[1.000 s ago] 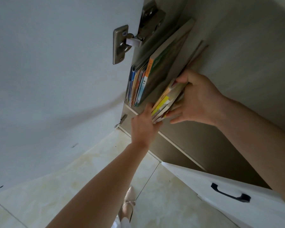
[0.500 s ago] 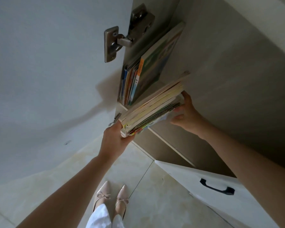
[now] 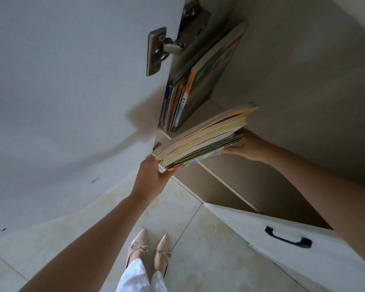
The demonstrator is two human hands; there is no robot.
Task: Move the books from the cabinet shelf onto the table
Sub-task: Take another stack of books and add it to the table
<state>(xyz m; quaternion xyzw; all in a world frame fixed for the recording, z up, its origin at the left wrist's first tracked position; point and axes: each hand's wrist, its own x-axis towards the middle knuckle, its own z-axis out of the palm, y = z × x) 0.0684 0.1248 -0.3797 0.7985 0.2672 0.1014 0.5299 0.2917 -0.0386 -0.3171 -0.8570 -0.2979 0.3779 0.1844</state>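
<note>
Item 1, left half of frame: white cabinet door (image 3: 61, 91), swung open, metal hinge (image 3: 158, 50) at its upper right edge.

Item 2, lower centre: left hand (image 3: 151, 178), arm rising from the lower left. It cups the near corner of the stack from below; the fingers lie behind the books, so their curl cannot be made out.

Item 3, centre: stack of books (image 3: 202, 140), thin paperbacks lying flat, held in the air just in front of the shelf edge (image 3: 219, 180). Its long axis runs from lower left to upper right, one hand at each end.

Item 4, upper centre: remaining books (image 3: 190, 98), upright on the shelf against the cabinet's left wall, just behind and above the stack.

Item 5, right of centre: right hand (image 3: 247, 147), arm entering from the right edge. It supports the far end of the stack from beneath, fingers under the lowest covers.

Item 6, lower right: lower door (image 3: 303, 260) with black handle (image 3: 288, 240), ajar.

Judgement: both hands share the load evenly. No table is in view, so the carry calls for turning away from the cabinet.
</note>
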